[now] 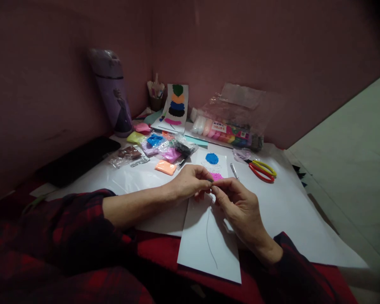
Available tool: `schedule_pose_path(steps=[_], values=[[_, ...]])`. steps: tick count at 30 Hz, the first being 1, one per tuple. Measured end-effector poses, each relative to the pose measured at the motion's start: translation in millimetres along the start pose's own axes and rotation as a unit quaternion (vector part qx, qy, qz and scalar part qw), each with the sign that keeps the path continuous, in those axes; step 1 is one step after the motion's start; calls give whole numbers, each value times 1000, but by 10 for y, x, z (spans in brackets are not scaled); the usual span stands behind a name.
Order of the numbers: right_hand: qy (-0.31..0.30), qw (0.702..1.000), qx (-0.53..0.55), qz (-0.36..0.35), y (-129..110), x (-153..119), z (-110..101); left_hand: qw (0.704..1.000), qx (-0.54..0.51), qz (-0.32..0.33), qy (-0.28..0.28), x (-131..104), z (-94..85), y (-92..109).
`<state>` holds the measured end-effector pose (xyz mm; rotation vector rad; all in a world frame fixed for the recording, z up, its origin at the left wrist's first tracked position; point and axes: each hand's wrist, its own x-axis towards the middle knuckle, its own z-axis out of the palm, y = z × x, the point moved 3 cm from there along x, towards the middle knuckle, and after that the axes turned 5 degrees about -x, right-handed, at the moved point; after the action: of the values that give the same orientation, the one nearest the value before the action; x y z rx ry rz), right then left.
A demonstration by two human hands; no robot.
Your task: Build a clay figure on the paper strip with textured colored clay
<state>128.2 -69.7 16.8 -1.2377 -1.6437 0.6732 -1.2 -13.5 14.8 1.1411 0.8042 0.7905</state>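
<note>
My left hand (193, 182) and my right hand (239, 204) meet over a white card (198, 249). Their fingertips pinch a small dark piece (210, 180) between them; its shape is mostly hidden. On the card, a thin curved pencil line (207, 236) runs down toward the near edge. Beyond my fingers the card carries a textured blue round patch (212, 158) and a pink patch (216, 176), the latter partly covered by my hands.
Scissors (262, 171) and a small metal tool (234, 171) lie right of the card. Bagged clay, including an orange packet (165, 167), sits left. Behind stand a purple bottle (112, 93), a decorated card (177, 101) and a clay pack (221, 128).
</note>
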Motion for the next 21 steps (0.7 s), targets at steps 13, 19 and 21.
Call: schedule_pose_path(steps=[13, 19, 21], values=[[-3, 1000, -22, -11, -3, -15, -2, 1000, 13, -11, -1, -9, 21, 5], [-14, 999, -51, -11, 1, -13, 2, 1000, 14, -8, 0, -3, 6, -8], [-21, 998, -59, -8, 7, -18, 5, 1000, 19, -5, -2, -5, 4, -7]])
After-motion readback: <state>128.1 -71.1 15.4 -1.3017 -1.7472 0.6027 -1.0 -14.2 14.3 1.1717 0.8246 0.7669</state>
